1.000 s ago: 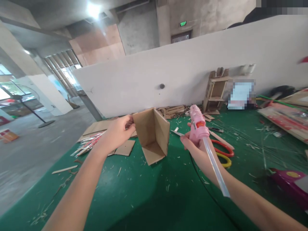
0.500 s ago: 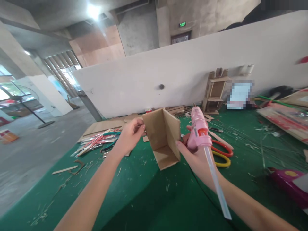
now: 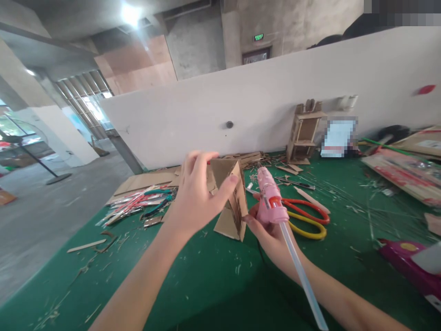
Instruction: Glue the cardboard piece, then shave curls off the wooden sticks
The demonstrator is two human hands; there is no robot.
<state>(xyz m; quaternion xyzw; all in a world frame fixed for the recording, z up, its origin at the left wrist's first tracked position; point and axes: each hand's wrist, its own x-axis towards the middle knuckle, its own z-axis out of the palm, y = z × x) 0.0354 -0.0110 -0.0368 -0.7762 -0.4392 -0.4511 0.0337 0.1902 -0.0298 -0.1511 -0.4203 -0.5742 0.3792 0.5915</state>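
My left hand grips a small open cardboard box piece, thumb on its near face and fingers over the top, holding it tilted above the green table. My right hand is closed round a pink glue gun whose clear glue stick points back toward me. The gun's nose sits just right of the cardboard piece, and my right fingertips touch the piece's lower edge.
Scissors with red and yellow handles lie right of the gun. Cardboard sheets and a pile of sticks and pliers lie at left. A small cardboard shelf model leans on the white wall. A magenta object is at far right.
My left hand turned the cardboard piece over and moved it right, toward the glue gun. My right hand with the gun shifted left and slightly lower, meeting the piece.
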